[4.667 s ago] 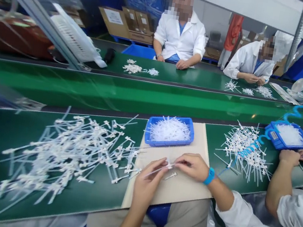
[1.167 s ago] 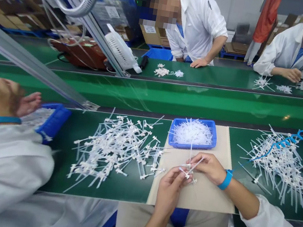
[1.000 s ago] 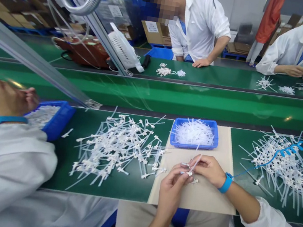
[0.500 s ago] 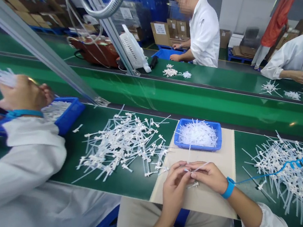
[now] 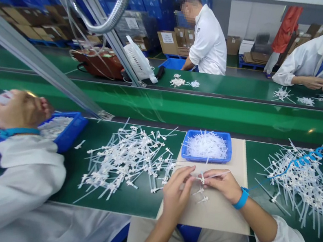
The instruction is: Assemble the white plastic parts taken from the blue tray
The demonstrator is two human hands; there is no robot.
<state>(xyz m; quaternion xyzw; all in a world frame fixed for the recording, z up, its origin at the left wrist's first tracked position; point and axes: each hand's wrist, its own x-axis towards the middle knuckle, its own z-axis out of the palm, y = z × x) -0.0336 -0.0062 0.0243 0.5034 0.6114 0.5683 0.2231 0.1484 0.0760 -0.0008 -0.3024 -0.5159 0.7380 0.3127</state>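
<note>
Two bare hands are held above a beige board (image 5: 223, 216). A white plastic fitting (image 5: 202, 179) with thin strips is pinched between thumb and fingers of the right hand (image 5: 225, 186), located at its fingertips, on the side facing the left hand (image 5: 176, 190). Left hand is half-curled, thumb and index tips brought close to the fitting; whether a strip end is gripped there cannot be told. Two loose white pieces (image 5: 204, 199) are seen on the board just below the right fingertips. Blue tray (image 5: 205, 159), filled with white strips (image 5: 207, 144), is placed beyond both hands. Large pile of stripped fittings (image 5: 130, 157) is spread left of the left hand; a second pile (image 5: 300, 181) is spread right of the right hand. Blue wristband (image 5: 241, 198) is worn on the right wrist. Well left of the left hand, white strips are held by a co-worker's hand (image 5: 16, 111).
</note>
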